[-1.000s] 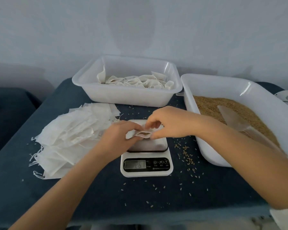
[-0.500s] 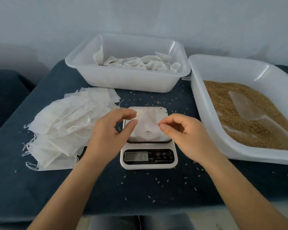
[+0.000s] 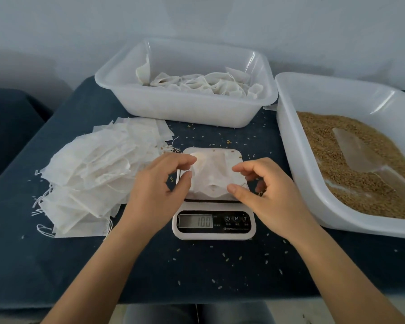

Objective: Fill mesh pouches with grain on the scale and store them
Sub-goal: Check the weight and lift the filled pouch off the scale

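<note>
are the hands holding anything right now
Seemingly nothing: left hand and right hand flank the pouch on the scale, fingers loosely curled.

We are seeing a dark blue cloth covering the surface across the lower and middle frame, sagging a little along its near edge. A pale grey-blue wall is filling the top of the frame. At the far left, a second dark blue covered piece is sitting apart, lower and in shadow.
</note>
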`<state>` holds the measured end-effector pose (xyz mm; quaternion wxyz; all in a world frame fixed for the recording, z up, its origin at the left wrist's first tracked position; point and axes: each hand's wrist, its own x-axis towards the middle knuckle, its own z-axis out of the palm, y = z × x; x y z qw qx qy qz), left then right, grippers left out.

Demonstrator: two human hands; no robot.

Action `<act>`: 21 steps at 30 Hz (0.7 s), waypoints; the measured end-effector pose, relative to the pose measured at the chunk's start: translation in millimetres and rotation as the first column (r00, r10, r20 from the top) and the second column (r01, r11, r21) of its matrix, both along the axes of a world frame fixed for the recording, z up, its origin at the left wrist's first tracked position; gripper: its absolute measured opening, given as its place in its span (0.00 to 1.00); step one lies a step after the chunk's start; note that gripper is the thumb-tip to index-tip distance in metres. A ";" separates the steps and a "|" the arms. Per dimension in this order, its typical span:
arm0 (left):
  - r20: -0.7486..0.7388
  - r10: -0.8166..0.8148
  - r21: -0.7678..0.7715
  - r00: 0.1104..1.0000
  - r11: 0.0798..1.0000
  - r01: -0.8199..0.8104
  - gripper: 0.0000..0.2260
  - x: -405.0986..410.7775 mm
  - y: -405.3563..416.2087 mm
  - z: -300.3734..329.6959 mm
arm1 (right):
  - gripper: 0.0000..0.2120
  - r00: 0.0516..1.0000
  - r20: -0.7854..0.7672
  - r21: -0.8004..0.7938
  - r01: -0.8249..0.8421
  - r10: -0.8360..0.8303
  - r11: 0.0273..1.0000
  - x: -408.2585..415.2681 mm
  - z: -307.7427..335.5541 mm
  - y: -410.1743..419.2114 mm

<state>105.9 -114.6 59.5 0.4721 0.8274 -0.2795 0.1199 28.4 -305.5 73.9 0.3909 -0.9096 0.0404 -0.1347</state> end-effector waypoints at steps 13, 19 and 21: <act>-0.023 -0.014 0.009 1.000 1.000 0.014 0.17 -5.6 5.6 0.3 | 0.24 0.992 0.014 -0.408 -0.111 0.128 0.906 7.1 -7.2 11.8; 0.012 -0.036 0.000 0.999 0.999 0.036 0.16 -7.2 8.7 0.7 | 0.11 0.989 0.007 -0.438 -0.129 0.146 0.890 15.8 3.2 14.8; 0.021 -0.037 0.003 0.999 0.999 0.037 0.15 -6.7 9.0 0.5 | 0.10 0.989 -0.028 -0.471 -0.142 0.146 0.871 17.4 6.1 14.9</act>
